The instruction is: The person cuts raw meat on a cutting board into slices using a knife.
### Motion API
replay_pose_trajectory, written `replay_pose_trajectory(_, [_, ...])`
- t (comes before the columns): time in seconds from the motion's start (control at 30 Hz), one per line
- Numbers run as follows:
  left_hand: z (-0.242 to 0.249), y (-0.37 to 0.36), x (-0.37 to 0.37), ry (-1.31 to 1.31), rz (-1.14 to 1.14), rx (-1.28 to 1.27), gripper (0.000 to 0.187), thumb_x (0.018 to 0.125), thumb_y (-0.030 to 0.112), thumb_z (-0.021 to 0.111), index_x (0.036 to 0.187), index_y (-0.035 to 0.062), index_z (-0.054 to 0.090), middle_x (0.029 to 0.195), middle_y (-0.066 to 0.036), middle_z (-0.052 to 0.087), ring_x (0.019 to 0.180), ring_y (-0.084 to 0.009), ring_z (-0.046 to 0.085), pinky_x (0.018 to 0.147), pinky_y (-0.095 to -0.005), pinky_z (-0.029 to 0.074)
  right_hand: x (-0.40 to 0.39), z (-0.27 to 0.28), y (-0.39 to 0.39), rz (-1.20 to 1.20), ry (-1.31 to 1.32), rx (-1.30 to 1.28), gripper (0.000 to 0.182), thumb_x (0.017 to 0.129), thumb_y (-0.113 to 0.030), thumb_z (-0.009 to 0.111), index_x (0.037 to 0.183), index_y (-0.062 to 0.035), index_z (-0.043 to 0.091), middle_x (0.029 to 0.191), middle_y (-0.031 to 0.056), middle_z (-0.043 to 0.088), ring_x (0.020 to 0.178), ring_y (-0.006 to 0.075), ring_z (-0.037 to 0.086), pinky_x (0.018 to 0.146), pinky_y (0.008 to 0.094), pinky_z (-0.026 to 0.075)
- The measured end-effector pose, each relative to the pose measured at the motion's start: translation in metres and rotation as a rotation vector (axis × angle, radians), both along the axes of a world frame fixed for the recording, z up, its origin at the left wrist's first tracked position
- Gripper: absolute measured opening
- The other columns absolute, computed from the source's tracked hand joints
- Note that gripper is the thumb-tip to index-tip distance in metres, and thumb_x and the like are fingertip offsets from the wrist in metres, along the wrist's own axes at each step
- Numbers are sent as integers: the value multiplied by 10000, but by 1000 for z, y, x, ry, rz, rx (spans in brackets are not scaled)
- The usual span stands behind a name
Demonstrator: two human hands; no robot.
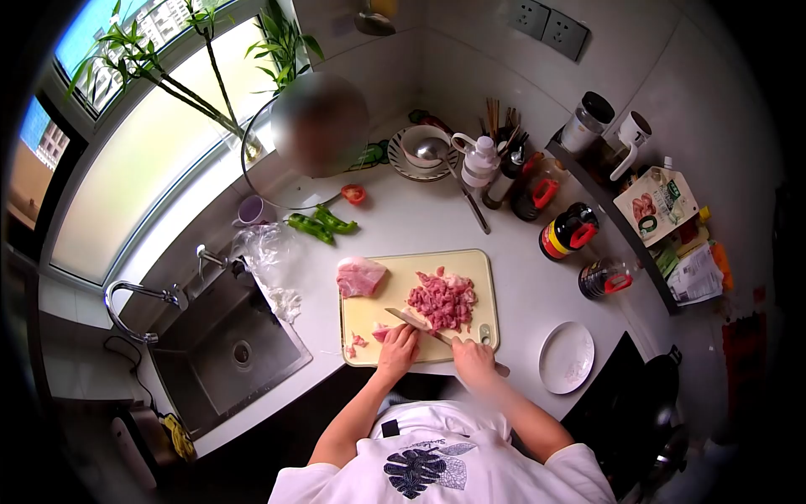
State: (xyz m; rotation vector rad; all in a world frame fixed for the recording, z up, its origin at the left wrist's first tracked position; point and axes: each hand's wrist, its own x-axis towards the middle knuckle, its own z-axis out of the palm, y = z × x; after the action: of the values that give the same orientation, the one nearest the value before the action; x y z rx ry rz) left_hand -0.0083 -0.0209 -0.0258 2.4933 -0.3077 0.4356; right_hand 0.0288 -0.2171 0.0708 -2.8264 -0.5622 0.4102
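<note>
A cream cutting board lies on the white counter in front of me. On its right half sits a heap of cut raw meat, and a larger meat block rests at the upper left. My left hand presses with bent fingers on a small meat piece near the board's front edge. My right hand is closed on a knife, whose blade points up and left beside my left fingertips. Small meat scraps lie at the lower left of the board.
A sink is on the left, with a plastic bag beside it. Green peppers and a tomato piece lie behind the board. Sauce bottles and a white plate stand to the right, near a black stove.
</note>
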Motion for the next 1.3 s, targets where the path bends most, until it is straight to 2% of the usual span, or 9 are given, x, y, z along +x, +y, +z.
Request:
replay_pose_trajectory(0.23, [-2, 0, 1, -2, 65, -25, 385, 791, 107, 655, 1166, 38, 605, 1247, -126, 583, 1182, -305, 543, 978, -433, 447, 18, -20, 33, 36, -54, 17, 141, 920, -151, 522, 881, -42, 603, 746, 184, 683, 714, 360, 708, 644, 494, 550])
replay_pose_trajectory(0.5, [1, 0, 2, -5, -24, -61, 396, 756, 91, 670, 1144, 32, 611, 1216, -145, 589, 1146, -345, 543, 985, -462, 447, -8, -9, -23, -6, 92, -88, 118, 906, -94, 505, 899, -51, 615, 737, 207, 685, 762, 361, 724, 661, 483, 569])
replay_pose_trajectory(0.57, [1, 0, 2, -10, -21, -23, 404, 788, 119, 662, 1178, 37, 596, 1240, -125, 586, 1177, -312, 540, 990, -440, 449, 5, -31, 13, -12, 23, -22, 195, 958, -224, 544, 895, -53, 613, 711, 206, 674, 723, 394, 702, 639, 516, 540])
replay_pose_trajectory(0.67, [3, 1, 2, -9, -38, -22, 406, 791, 118, 663, 1182, 36, 593, 1237, -128, 587, 1176, -315, 539, 989, -441, 449, 18, -38, 36, -4, -46, 85, 224, 961, -264, 568, 904, -53, 620, 689, 210, 668, 715, 405, 700, 638, 519, 541])
replay_pose_trajectory(0.77, [4, 1, 2, 6, -28, -41, 403, 790, 114, 660, 1178, 30, 591, 1234, -133, 586, 1173, -320, 538, 986, -442, 448, 7, -7, 8, -25, 35, 17, 179, 936, -217, 561, 910, -55, 632, 754, 202, 698, 765, 373, 720, 688, 492, 564])
replay_pose_trajectory(0.87, [13, 1, 1, 19, -10, -72, 369, 808, 108, 654, 1161, 22, 594, 1227, -139, 587, 1154, -331, 546, 976, -444, 449, -1, -16, -26, -46, 55, 34, 238, 943, -278, 605, 913, -43, 630, 733, 217, 679, 739, 408, 697, 672, 515, 549])
replay_pose_trajectory(1.03, [9, 0, 1, -20, 14, -127, 315, 851, 105, 643, 1150, 18, 591, 1192, -149, 597, 1110, -346, 567, 963, -441, 449, 13, -11, 1, -41, 57, 91, 269, 936, -284, 633, 911, -16, 625, 738, 226, 671, 737, 424, 683, 656, 528, 543])
replay_pose_trajectory(1.2, [22, -5, 6, -32, 77, -83, 489, 874, 129, 648, 1348, 71, 543, 1109, -134, 617, 1003, -309, 587, 897, -424, 462, 12, -28, 10, -34, 49, 111, 262, 937, -283, 626, 914, -22, 629, 753, 229, 676, 737, 423, 685, 668, 519, 550])
replay_pose_trajectory(1.3, [29, -5, 10, 63, 45, -122, 501, 911, 150, 610, 1389, 44, 509, 1121, -152, 623, 1009, -324, 588, 883, -431, 460, 13, -30, 6, -40, 67, 121, 255, 940, -284, 619, 921, -30, 640, 761, 235, 675, 747, 428, 684, 675, 519, 550])
